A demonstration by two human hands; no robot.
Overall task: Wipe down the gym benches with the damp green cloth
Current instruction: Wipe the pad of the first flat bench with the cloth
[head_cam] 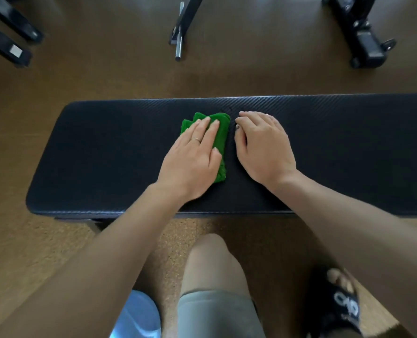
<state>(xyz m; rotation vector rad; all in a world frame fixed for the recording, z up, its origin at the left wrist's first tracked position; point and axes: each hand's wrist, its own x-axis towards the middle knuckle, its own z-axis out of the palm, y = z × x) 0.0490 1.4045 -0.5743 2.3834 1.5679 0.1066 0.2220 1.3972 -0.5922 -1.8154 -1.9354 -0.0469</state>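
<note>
Here the left hand lies flat, palm down, fingers straight and close together, pressing on one green cloth; it clasps nothing, only bears down, and a thin ring sits on one finger. The cloth is a soft, nubbly, folded pad, bunched at its far edge, and the hand hides much of its near half. It rests on the bench, about midway between the pad's near and far edges and right of the pad's rounded left end.

Just right of the cloth, not touching it, the right hand rests on the bench with fingers curled and the tips on the pad, grasping nothing. Both forearms are bare.

One bench shows: a long black pad with a fine woven, ribbed texture, rounded corners and a stitched near edge. Its right end is cut off by the frame, and of its frame only a dark bit shows under the near left edge.

The floor is brown and speckled, cork-like near the bench. Beyond the bench stand three groups of black metal equipment, all cut off at the top: two angled bars far left, a post with one chrome peg in the middle, and a wheeled base far right.

Nearer than the bench are one bare knee above grey shorts, one black sandal with blurred white lettering, and a pale blue shape too blurred to name.
</note>
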